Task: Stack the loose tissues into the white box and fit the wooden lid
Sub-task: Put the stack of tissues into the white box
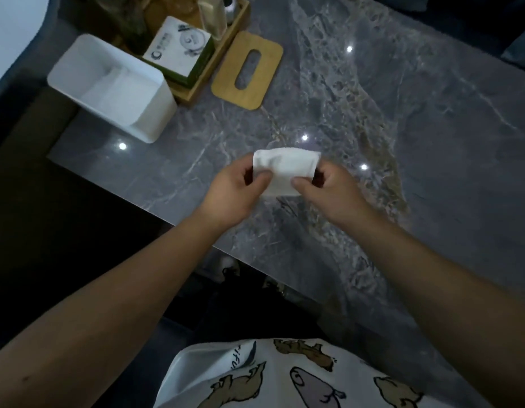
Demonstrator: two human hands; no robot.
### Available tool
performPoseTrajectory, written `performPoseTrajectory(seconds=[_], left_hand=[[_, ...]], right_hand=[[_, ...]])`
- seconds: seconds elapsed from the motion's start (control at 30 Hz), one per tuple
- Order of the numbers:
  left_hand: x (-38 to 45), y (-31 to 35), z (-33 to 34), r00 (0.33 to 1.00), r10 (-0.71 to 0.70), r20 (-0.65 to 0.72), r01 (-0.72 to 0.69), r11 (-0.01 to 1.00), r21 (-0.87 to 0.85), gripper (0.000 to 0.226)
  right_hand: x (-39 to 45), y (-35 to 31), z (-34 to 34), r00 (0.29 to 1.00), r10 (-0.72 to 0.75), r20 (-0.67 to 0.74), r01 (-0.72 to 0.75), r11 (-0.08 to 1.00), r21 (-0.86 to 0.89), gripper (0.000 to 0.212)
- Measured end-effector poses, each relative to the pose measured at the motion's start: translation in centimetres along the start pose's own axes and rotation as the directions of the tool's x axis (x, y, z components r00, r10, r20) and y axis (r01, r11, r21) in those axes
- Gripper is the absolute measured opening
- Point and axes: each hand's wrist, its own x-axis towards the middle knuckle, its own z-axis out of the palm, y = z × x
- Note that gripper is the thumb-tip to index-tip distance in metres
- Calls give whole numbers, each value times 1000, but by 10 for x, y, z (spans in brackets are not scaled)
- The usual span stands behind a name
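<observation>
Table (pixel 373 142): a grey marbled top fills most of the view, running from 7 o'clock up to 2 o'clock, with small ceiling lights reflected in it.
White box (pixel 155 119): open-topped, at 10 o'clock near the table's left edge; white tissues already lie flat inside, so it stands uncovered, probably to take more.
Wooden tray (pixel 196 94): at 11 o'clock, touching the box's far side, holding a printed packet (pixel 179 48) and some bottles too dim to identify.
Wooden lid (pixel 247 70): at 12 o'clock, lying flat just right of the tray with its oval slot facing up; set aside, it seems, until filling is finished.
Tissue (pixel 285 172): at the centre, a folded white stack lifted just above the table, well apart from the box.
Left hand (pixel 234 195): curled closed, thumb on top, pinching the tissue's left edge.
Right hand (pixel 335 195): closed the same way on the right edge; the two-sided hold likely keeps the soft stack flat and squared for the box.
Progress: box partly filled, lid not yet fitted.
</observation>
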Motion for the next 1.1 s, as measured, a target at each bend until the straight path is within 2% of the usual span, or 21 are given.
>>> performPoseTrajectory(seconds=[0.07,0.17,0.27,0.4,0.5,0.63,0.73,0.83,1.0,1.1], left_hand=[[3,-9,1,995,72,-63,-70,997,29,18],[5,-36,7,990,108,-91,-99,990,96,23],[6,-66,12,996,48,-71,-34,983,182,24],[6,-78,15,991,110,-75,-92,974,207,23],[5,-75,17,989,104,-107,-81,976,203,26],[6,-67,17,989,29,-143,-1,981,195,24],[0,-48,11,986,-16,-167,45,984,175,20],[-9,-19,-5,977,-24,-212,40,997,72,23],[-18,33,-43,943,-63,-327,57,998,-30,8],[-18,53,-70,916,-86,-392,70,996,-56,9]], right_hand=[[2,2,11,991,-113,-74,106,989,-102,23],[8,17,27,974,-217,-64,205,966,-157,25],[16,36,40,983,-184,-19,178,967,-181,29],[24,41,51,982,-188,-25,178,958,-224,29],[26,40,52,989,-145,-29,136,969,-206,37],[27,35,45,995,-96,-29,88,978,-191,27],[27,17,35,997,-71,-17,68,987,-149,10],[26,-14,22,997,-81,8,81,992,-96,12],[30,-80,16,989,-101,112,98,995,32,18],[43,-115,23,980,-120,160,123,992,-13,10]])
